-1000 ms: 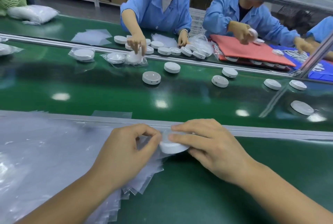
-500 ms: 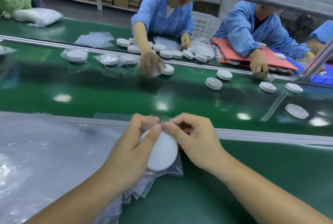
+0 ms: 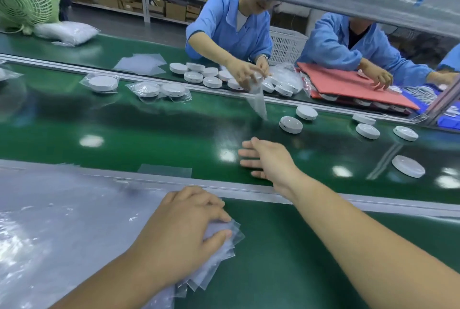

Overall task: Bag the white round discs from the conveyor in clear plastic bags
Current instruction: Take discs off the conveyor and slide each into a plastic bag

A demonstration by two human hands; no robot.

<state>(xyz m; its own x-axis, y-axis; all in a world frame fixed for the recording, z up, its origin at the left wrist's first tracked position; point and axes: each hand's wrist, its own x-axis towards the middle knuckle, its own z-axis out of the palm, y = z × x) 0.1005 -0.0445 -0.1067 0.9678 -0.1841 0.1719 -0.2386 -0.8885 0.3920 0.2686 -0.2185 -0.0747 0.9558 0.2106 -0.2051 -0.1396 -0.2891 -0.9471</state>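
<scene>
Blurred right hand (image 3: 263, 159) over the conveyor (image 3: 149, 134), fingers spread; left hand (image 3: 184, 229) covers the bags (image 3: 225, 246), grip unclear.

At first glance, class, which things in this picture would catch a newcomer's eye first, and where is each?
The right hand, fingers spread, reaches out over the glossy green conveyor toward loose white discs on its right part. Nearer, the left hand pinches a stack of clear bags on the near table. Across the belt, two people in blue coats work among more discs.
</scene>
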